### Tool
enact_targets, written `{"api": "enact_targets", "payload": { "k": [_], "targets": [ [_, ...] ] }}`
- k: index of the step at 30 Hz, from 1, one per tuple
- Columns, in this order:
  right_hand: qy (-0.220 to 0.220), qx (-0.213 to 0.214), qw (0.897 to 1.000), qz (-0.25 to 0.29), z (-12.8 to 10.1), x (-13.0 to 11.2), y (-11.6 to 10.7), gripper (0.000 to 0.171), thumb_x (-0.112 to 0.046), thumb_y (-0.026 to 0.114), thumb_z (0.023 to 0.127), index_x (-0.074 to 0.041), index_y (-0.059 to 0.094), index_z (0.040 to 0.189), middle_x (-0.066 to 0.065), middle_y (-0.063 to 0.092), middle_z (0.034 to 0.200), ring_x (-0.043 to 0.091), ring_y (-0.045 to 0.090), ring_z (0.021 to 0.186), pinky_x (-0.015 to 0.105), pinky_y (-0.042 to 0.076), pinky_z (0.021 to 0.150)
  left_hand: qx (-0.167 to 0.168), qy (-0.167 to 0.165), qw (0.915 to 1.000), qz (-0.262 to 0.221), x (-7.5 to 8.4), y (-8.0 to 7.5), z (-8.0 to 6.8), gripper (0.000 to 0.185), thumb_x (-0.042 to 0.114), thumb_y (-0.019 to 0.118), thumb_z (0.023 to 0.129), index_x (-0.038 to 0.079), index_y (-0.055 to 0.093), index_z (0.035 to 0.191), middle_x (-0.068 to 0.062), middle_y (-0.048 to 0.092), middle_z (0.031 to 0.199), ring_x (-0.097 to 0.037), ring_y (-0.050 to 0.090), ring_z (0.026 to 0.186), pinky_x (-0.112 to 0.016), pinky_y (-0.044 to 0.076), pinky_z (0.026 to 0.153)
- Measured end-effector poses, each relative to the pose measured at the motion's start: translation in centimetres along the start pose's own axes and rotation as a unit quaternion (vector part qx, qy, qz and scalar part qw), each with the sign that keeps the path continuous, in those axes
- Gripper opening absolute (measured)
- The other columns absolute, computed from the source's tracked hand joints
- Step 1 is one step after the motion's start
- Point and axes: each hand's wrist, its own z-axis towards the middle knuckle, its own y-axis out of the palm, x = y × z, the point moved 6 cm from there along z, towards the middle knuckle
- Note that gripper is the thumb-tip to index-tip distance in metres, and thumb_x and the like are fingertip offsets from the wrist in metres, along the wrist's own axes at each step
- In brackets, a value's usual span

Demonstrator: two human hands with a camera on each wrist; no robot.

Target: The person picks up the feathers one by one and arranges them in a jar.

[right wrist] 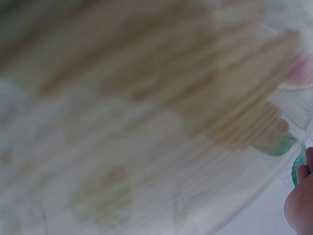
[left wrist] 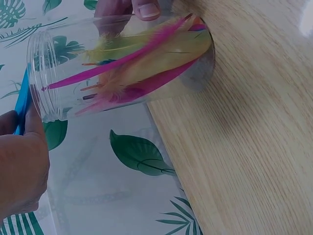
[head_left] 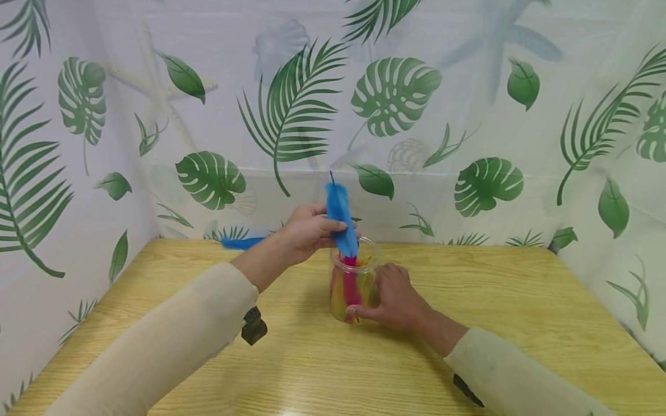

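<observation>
A clear plastic jar (head_left: 337,289) stands upright on the table, holding several feathers in yellow, orange and magenta (left wrist: 122,63). My left hand (head_left: 312,231) pinches a blue feather (head_left: 339,214) between thumb and fingers, right over the jar's open mouth; the feather's lower end overlaps the rim in the head view. My right hand (head_left: 398,297) grips the jar's right side, thumb at the front near the base and fingers round the far side. In the left wrist view, the blue feather shows edge-on beside the threaded neck.
Another blue feather (head_left: 241,242) lies on the wooden table (head_left: 291,358) at the back left, partly hidden behind my left forearm. A white leaf-patterned cloth (head_left: 312,115) hangs along the back and both sides of the table.
</observation>
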Motion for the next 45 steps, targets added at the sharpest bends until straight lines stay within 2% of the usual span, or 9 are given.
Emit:
{"api": "enact_targets", "payload": {
  "k": [9,13,17,20,24,27,30,36,45],
  "targets": [
    [0.002,-0.001,1.000,0.005,0.0,0.0,0.0,0.087,-0.067,0.070,0.078,-0.009,0.049,0.139,0.008,0.062,0.125,0.026,0.050,0.116,0.057,0.031,0.108,-0.005,0.009,0.9999,0.004,0.1,0.0,-0.1,0.049,-0.006,0.058,0.096,-0.005,0.044,0.142,-0.024,0.063,0.131,-0.038,0.065,0.116,-0.045,0.049,0.100],
    [0.004,-0.001,1.000,-0.002,0.0,0.1,0.0,0.087,-0.068,0.070,0.078,-0.008,0.050,0.137,0.008,0.063,0.123,0.026,0.050,0.116,0.057,0.031,0.108,-0.006,0.011,0.9999,0.008,0.1,-0.1,-0.1,0.045,-0.006,0.056,0.097,-0.006,0.045,0.141,-0.024,0.063,0.131,-0.036,0.064,0.118,-0.046,0.048,0.102],
    [0.005,0.003,1.000,-0.011,0.1,0.1,0.0,0.083,-0.069,0.069,0.078,-0.005,0.054,0.128,0.005,0.062,0.109,0.025,0.050,0.109,0.055,0.033,0.106,-0.009,0.008,0.9999,0.007,0.2,-0.1,0.0,0.040,-0.002,0.053,0.100,-0.007,0.048,0.138,-0.023,0.063,0.131,-0.034,0.064,0.118,-0.045,0.048,0.102],
    [0.006,0.004,1.000,-0.013,0.1,0.0,-0.1,0.080,-0.069,0.070,0.078,-0.004,0.054,0.123,0.004,0.060,0.103,0.024,0.050,0.106,0.054,0.034,0.105,-0.011,0.022,0.9995,0.018,0.5,-0.1,0.0,0.037,0.000,0.053,0.101,-0.008,0.049,0.137,-0.024,0.064,0.130,-0.034,0.065,0.118,-0.045,0.048,0.102],
    [0.005,0.001,1.000,-0.010,0.1,0.0,-0.1,0.083,-0.069,0.069,0.079,-0.004,0.053,0.127,0.006,0.062,0.109,0.024,0.050,0.108,0.054,0.033,0.106,-0.017,0.050,0.9974,0.049,1.2,0.2,-0.2,0.035,-0.002,0.054,0.099,-0.009,0.053,0.133,-0.024,0.065,0.127,-0.034,0.066,0.117,-0.045,0.049,0.101],
    [0.004,0.002,1.000,-0.006,0.0,-0.1,-0.1,0.085,-0.068,0.070,0.078,-0.004,0.052,0.131,0.007,0.062,0.114,0.025,0.050,0.110,0.054,0.033,0.107,-0.031,0.056,0.9959,0.063,1.4,0.5,-0.3,0.035,-0.003,0.056,0.098,-0.009,0.054,0.133,-0.025,0.065,0.128,-0.034,0.066,0.116,-0.043,0.050,0.099],
    [0.004,0.004,1.000,-0.001,0.0,-0.1,-0.1,0.086,-0.068,0.071,0.078,-0.005,0.051,0.134,0.008,0.063,0.119,0.026,0.051,0.112,0.055,0.032,0.108,-0.040,0.055,0.9957,0.063,1.4,0.5,-0.3,0.036,-0.003,0.056,0.098,-0.009,0.054,0.134,-0.025,0.064,0.130,-0.035,0.065,0.117,-0.042,0.050,0.099],
    [-0.001,0.005,1.000,-0.002,0.0,-0.1,-0.1,0.086,-0.067,0.070,0.079,-0.006,0.050,0.135,0.008,0.063,0.120,0.027,0.051,0.114,0.055,0.032,0.108,-0.035,0.060,0.9963,0.051,1.5,0.2,-0.4,0.034,0.001,0.054,0.101,-0.008,0.054,0.133,-0.025,0.062,0.131,-0.035,0.063,0.120,-0.043,0.048,0.102],
    [-0.002,0.012,0.999,-0.031,0.0,-0.1,-0.1,0.089,-0.070,0.069,0.078,-0.005,0.051,0.135,0.009,0.063,0.119,0.027,0.050,0.112,0.057,0.029,0.107,-0.048,0.063,0.9959,0.042,1.5,0.3,-0.3,0.033,0.004,0.054,0.101,-0.008,0.056,0.132,-0.026,0.062,0.130,-0.033,0.063,0.121,-0.042,0.048,0.103]
  ]
}}
